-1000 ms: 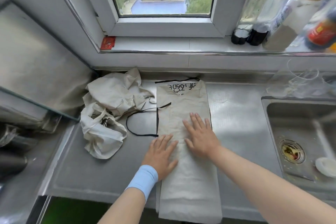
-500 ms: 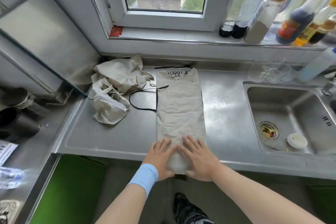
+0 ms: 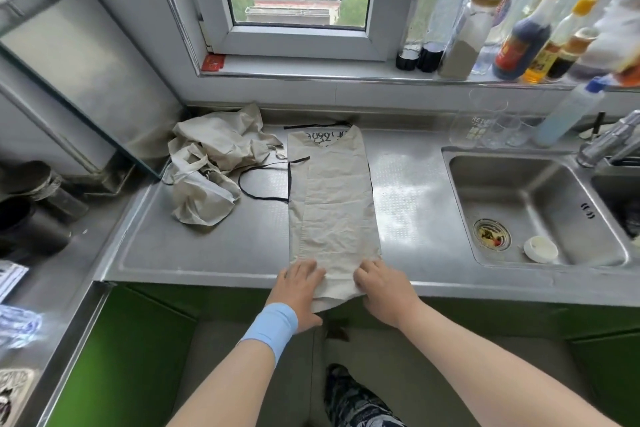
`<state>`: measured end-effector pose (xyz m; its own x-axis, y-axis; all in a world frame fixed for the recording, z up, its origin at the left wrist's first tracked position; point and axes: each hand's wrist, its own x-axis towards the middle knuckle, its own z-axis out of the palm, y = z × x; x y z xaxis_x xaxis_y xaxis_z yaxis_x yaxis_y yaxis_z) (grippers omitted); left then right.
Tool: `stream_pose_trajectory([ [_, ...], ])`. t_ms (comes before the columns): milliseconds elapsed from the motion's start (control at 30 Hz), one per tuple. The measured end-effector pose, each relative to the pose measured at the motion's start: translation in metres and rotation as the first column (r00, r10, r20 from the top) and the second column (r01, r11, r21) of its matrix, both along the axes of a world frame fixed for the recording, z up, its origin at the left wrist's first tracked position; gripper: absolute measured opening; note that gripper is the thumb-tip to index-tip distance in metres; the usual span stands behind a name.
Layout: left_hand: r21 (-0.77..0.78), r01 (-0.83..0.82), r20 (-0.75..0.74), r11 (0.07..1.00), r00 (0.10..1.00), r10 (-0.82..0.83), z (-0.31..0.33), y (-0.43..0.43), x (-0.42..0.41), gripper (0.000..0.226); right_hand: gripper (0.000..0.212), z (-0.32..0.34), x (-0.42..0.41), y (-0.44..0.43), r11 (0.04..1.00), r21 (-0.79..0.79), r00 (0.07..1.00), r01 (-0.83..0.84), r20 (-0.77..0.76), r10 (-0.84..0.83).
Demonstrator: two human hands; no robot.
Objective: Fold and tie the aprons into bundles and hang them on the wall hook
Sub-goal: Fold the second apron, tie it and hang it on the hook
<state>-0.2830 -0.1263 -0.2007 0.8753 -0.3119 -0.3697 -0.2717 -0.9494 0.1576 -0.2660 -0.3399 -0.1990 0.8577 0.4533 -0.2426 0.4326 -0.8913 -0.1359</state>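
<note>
Stainless steel makes up the surface (image 3: 207,253) under the window, with a sink (image 3: 460,204) to the right and bottles (image 3: 519,42) along the sill. We judge the task to be in its early part. One apron (image 3: 332,204) lies folded lengthwise into a long, narrow strip down the middle of the surface, with its printed bib end toward the wall and its near end hanging just over the front edge. It is neither bundled nor tied: a black tie strap (image 3: 256,192) loops loose beside its left edge. Just beside it on the left sits a crumpled heap (image 3: 211,163) of pale cloth, seemingly more aprons, not yet folded. No wall hook shows, so hanging is all to come.

Both forearms reach forward, roughly parallel. Our left hand (image 3: 299,291) grips the near left corner, fingers on top and thumb under the overhang. Our right hand (image 3: 384,291) curls its fingers onto the near right corner and pinches it. We read this as readiness to turn the end up toward the wall.
</note>
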Motion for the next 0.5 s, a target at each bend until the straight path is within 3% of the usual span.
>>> stream_pose_trajectory([
  [67, -0.037, -0.005, 0.044, 0.999, 0.999, 0.006, 0.007, -0.003, 0.001, 0.072, 0.01, 0.007, 0.002, 0.004, 0.988, 0.098, 0.993, 0.118, 0.002, -0.119],
  [200, -0.186, -0.181, 0.021, 0.966, 0.982, 0.188, 0.035, -0.005, 0.01, 0.035, 0.011, 0.033, 0.019, 0.005, 0.918, 0.268, 0.956, 0.291, -0.057, -0.287],
  [333, -0.227, -0.192, -0.084, 0.955, 0.981, 0.178, 0.069, 0.002, 0.04, 0.01, 0.04, 0.076, 0.039, 0.002, 0.941, 0.22, 0.958, 0.257, -0.19, -0.217],
  [400, -0.236, -0.166, -0.157, 0.957, 0.979, 0.131, 0.088, 0.005, 0.057, 0.005, 0.032, 0.095, 0.053, 0.001, 0.955, 0.181, 0.94, 0.235, -0.293, -0.176],
  [500, -0.215, -0.144, -0.248, 0.966, 0.965, 0.089, 0.116, 0.011, 0.083, 0.016, 0.021, 0.118, 0.076, -0.003, 0.916, 0.23, 0.847, 0.33, -0.5, -0.18],
])
